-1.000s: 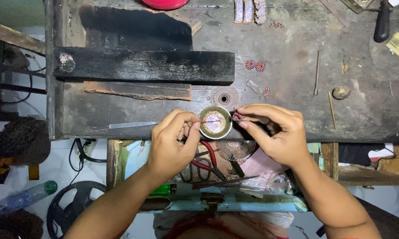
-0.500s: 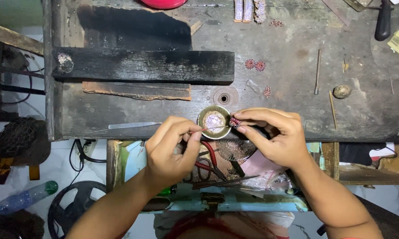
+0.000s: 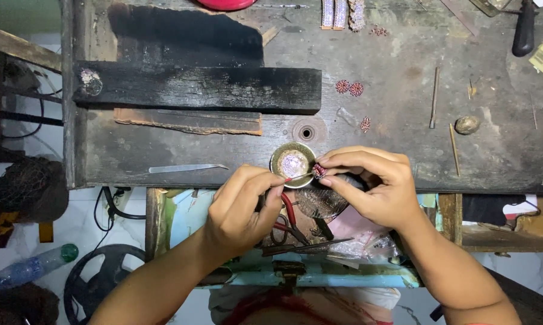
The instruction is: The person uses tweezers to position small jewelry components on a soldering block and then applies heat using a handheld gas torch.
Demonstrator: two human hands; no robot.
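Observation:
My left hand (image 3: 242,207) pinches a thin stick tool (image 3: 299,176) whose tip reaches to a small red jewelled piece (image 3: 318,171). That piece is held between thumb and fingers of my right hand (image 3: 374,186). Both hands hover at the front edge of a dark worn workbench (image 3: 223,150). Just behind the tool sits a small round brass dish (image 3: 292,162) holding pale shiny stones.
A black wooden block (image 3: 199,89) and a rusty strip lie at the back left. Metal tweezers (image 3: 187,169) rest left of the dish. Small red ornaments (image 3: 349,88), thin sticks (image 3: 434,96) and a pebble (image 3: 467,124) lie to the right. Red-handled pliers (image 3: 289,213) sit below the bench edge.
The stick tool in my left hand has swung from the dish rim across to the red piece in my right hand. Both hands stay at the bench edge.

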